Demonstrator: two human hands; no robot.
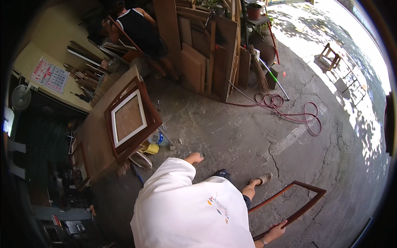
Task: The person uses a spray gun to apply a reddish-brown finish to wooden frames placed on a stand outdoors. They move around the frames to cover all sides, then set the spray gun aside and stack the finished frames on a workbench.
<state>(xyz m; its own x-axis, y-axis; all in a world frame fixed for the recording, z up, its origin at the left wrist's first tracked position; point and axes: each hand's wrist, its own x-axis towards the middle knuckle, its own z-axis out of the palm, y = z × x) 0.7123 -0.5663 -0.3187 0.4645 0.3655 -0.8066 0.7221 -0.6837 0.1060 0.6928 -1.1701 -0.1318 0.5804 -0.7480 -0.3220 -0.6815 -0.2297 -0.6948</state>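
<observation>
My right hand [276, 231] is closed round one side of a reddish-brown wooden frame [305, 207], low at my right side. The frame is rectangular and open in the middle, with the floor showing through it; part of it is hidden behind my body. My left hand [194, 158] hangs in front of me over the floor with its fingers curled in. Whatever it may hold is too small to make out. Ahead on the left, a white-edged frame [142, 113] lies with brown frames [156, 120] on a wooden worktable [93, 138].
A yellow container [150, 148] and a clear bottle [159, 139] are beside the table. A red hose [289, 117] coils across the cracked concrete floor [231, 132]. Boards [194, 68] and a broom [258, 70] lean ahead. Another person [138, 33] stands at the back left with a long strip of wood.
</observation>
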